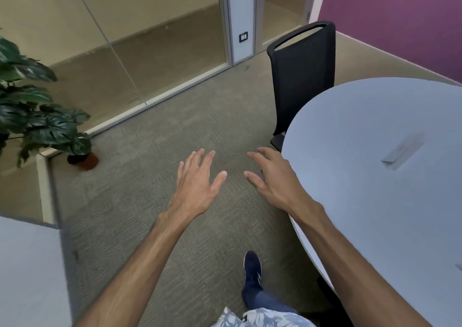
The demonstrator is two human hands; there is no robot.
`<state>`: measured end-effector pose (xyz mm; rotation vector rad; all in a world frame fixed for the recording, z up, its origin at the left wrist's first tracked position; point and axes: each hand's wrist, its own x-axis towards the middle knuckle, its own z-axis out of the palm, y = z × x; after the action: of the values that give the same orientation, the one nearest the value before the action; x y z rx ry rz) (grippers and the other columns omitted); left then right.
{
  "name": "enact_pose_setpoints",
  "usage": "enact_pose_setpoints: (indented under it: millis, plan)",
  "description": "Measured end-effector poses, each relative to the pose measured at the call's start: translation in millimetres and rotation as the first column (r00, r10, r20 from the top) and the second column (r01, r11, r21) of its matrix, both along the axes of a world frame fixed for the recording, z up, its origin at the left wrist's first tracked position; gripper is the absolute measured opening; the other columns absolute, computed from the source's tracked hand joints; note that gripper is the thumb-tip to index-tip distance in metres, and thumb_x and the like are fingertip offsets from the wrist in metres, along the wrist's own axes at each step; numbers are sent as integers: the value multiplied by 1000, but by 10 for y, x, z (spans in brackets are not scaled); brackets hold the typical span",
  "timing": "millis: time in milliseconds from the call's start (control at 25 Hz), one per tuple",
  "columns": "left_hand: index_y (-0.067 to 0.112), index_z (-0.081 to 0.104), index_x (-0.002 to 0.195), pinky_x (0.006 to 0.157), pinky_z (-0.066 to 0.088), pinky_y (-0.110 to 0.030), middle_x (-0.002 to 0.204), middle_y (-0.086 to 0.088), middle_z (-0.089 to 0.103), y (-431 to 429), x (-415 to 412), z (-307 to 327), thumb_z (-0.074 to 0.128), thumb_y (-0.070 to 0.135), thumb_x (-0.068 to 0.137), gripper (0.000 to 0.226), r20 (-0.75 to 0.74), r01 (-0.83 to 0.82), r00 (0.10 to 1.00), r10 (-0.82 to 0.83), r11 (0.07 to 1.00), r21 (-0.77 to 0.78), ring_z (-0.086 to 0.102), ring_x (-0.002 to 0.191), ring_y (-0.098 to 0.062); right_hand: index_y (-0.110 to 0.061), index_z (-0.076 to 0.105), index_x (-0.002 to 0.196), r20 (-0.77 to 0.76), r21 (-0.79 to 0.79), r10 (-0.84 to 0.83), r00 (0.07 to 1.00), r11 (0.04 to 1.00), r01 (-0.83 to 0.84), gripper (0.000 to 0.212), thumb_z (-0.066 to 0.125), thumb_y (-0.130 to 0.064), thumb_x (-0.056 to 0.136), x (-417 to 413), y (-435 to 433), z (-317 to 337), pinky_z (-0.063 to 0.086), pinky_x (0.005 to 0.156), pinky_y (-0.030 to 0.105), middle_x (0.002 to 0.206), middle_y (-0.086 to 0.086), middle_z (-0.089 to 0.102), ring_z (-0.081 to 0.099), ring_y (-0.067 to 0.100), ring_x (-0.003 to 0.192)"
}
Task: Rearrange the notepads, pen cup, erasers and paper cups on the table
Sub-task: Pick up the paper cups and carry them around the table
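Hovering at frame centre above carpet (150, 151), left grip (197, 184) and right grip (272, 180) both spread, empty. Round surface (370, 214) fills right of frame; no notepads, pen cup, erasers or paper cups visible on it. Advice: turn right, find items before reaching.

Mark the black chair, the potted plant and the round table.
black chair (303, 81): head view, middle of its mesh backrest.
potted plant (42, 126): head view, on its dark leaves.
round table (362, 189): head view, bare part of its top.
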<state>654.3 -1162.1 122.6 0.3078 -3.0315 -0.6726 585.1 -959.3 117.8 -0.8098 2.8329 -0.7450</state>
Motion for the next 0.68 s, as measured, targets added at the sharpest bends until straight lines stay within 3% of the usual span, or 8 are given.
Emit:
enact_pose_setpoints:
  millis: [160, 440, 680]
  plan:
    - [20, 28, 155, 123, 15, -49, 163, -11, 22, -416, -706, 22, 45, 51, 99, 66, -10, -19, 1000, 19, 1000, 1, 12, 152, -27, -18, 38, 150, 2, 35, 45, 999, 998, -46, 59, 51, -44, 99, -724, -386, 38, 32, 113, 43, 156, 13, 34, 30, 26, 145]
    - [32, 12, 159, 125, 3, -46, 166, -8, 13, -1239, -1914, 26, 43, 54, 99, 71, -24, 28, 999, -29, 999, -18, 1, 154, -24, -20, 28, 154, -15, 64, 81, 997, 995, -80, 64, 48, -47, 99, -1967, -1137, 30, 26, 118, 45, 162, 11, 24, 19, 25, 150]
    - [29, 11, 159, 124, 2, -48, 167, -8, 9, -2209, -3259, 24, 44, 59, 96, 77, -8, 56, 998, -56, 997, -49, -1, 154, -26, -24, 22, 156, -52, 113, 55, 997, 992, -49, 68, 45, -52, 99, -3307, -2012, 61, 17, 122, 48, 164, 9, 18, 10, 23, 153]
